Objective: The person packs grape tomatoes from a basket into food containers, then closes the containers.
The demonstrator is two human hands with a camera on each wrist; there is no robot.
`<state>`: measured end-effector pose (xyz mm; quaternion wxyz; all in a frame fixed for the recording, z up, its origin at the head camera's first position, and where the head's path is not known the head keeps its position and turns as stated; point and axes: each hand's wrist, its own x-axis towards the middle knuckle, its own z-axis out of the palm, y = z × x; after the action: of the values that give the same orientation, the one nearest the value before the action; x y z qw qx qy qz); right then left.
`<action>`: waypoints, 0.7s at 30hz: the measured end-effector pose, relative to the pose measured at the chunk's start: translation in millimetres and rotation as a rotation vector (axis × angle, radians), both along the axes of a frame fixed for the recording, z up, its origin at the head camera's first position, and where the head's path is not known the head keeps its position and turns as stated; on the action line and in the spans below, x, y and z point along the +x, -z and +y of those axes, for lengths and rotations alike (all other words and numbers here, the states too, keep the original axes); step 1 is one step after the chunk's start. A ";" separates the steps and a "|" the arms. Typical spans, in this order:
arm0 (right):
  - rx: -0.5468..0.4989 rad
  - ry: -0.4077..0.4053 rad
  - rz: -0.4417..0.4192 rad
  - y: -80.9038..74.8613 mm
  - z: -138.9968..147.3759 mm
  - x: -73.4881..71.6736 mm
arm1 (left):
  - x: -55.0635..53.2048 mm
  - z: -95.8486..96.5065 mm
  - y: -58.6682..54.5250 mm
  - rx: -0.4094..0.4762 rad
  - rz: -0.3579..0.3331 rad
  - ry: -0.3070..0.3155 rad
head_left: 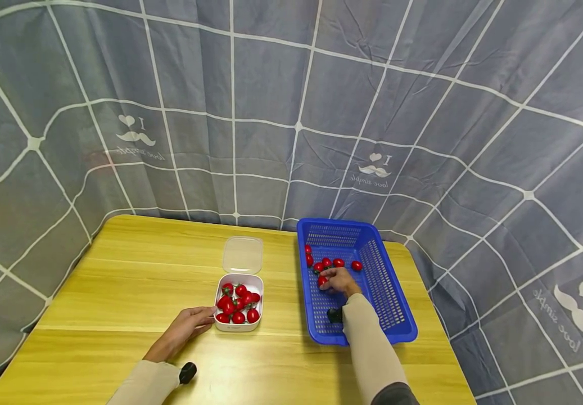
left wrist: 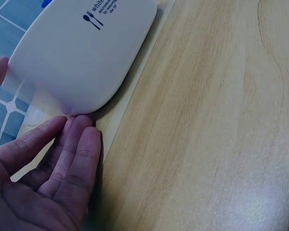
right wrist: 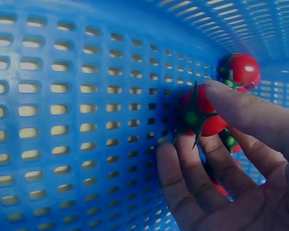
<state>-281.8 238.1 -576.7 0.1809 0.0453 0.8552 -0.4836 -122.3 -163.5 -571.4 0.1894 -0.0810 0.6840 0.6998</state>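
Note:
My right hand (head_left: pixel 340 280) reaches into the blue plastic basket (head_left: pixel 395 304) and holds a cherry tomato (right wrist: pixel 205 115) between thumb and fingers, its green calyx turned to the wrist camera. More cherry tomatoes (head_left: pixel 338 262) lie around it on the basket floor. On the left, my left hand (head_left: pixel 188 325) touches the side of a white square food container (head_left: pixel 235 327), fingers nearly straight and the thumb at its rim. Several red cherry tomatoes (head_left: pixel 238 304) lie inside that container. Printed lettering and a fork-and-spoon mark show on its wall in the left wrist view.
A translucent lid (head_left: pixel 243 255) lies flat just behind the container. Everything stands on a yellow wood-grain table (head_left: pixel 165 270). Grey curtains (head_left: pixel 266 146) with white grid lines hang behind the table and along both sides.

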 end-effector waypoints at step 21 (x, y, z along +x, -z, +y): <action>-0.073 0.062 -0.022 -45.0 -20.1 25.1 | 0.0 0.1 -2.2 -0.005 -0.001 0.001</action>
<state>-256.7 218.0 -531.7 0.1771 0.0703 0.8330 -0.5194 -122.2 -163.4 -569.3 0.1899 -0.0816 0.6858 0.6978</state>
